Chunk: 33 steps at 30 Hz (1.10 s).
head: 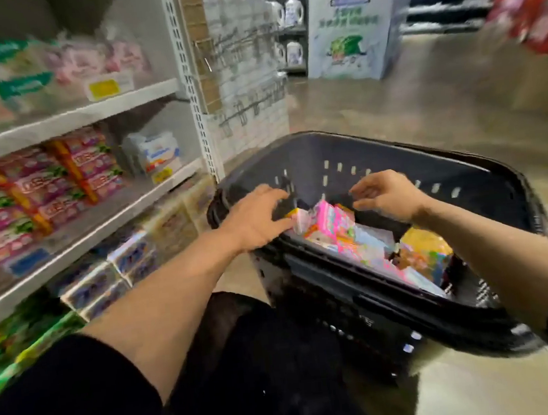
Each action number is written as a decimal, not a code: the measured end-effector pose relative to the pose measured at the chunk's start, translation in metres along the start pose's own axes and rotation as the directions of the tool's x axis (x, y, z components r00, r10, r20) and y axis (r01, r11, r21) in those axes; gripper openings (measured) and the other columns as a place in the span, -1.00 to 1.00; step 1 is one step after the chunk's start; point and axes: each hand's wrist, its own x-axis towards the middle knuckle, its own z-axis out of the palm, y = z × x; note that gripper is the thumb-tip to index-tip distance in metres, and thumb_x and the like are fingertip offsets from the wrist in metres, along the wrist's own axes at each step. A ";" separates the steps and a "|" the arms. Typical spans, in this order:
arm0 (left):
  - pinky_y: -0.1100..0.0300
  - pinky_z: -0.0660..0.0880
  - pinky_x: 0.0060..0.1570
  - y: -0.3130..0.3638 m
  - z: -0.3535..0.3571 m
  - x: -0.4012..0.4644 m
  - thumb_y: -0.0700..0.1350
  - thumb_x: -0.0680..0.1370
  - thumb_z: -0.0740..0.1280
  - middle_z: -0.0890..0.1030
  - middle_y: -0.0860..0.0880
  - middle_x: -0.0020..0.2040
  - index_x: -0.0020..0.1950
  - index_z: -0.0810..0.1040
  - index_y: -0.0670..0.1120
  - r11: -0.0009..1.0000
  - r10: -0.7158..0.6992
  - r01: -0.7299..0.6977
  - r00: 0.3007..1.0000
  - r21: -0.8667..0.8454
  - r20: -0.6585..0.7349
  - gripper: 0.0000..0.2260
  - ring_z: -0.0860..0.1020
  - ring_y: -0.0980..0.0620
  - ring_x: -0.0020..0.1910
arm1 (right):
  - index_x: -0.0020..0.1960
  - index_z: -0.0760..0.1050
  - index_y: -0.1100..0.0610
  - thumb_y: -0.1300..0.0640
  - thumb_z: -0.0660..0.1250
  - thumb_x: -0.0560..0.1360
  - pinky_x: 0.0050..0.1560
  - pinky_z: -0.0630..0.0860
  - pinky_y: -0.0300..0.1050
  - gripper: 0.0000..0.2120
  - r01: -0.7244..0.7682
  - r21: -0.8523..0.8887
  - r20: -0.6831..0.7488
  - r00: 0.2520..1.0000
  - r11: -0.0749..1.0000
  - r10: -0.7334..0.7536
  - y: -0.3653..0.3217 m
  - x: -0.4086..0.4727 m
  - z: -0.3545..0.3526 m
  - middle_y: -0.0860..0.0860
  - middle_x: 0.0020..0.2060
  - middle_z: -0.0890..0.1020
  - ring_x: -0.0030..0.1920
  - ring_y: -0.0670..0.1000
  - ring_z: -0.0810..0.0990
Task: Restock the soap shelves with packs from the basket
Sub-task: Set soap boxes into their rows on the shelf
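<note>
- Black basket sat on the floor right of the shelves, its long axis running from near left to far right.
- Soap packs lay heaped in the basket's near-left part, mostly pink, tilted at mixed angles; a yellow pack lay further right. Print on them was too blurred to read.
- Left hand hovered over the basket's left rim, fingers spread and fairly straight, fingertips near the top pack; grip released, holding nothing.
- Right hand hung over the middle of the basket, fingers loosely bent downward, grip released, nothing in it.
- Middle shelf carried pink packs lying flat in stacks, long sides facing the aisle, and a white pack just to their right.
- Lower shelf held white-and-blue boxes; the top shelf goods were smeared by motion blur.
- A printed display box stood well behind the basket.
- Dark clothing cut off the basket's near corner.
</note>
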 end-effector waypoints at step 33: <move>-0.04 0.36 0.33 -0.001 0.159 0.164 0.01 0.45 0.48 0.43 -0.18 0.33 0.45 0.21 -0.06 0.851 -0.433 0.515 0.795 -0.097 0.425 -0.32 0.37 -0.18 0.36 | -0.36 0.49 0.06 0.17 0.51 0.36 -0.39 0.47 -0.40 -0.77 -0.591 0.272 0.415 0.784 0.759 0.462 0.094 0.034 0.101 -0.17 -0.50 0.58 -0.40 -0.21 0.54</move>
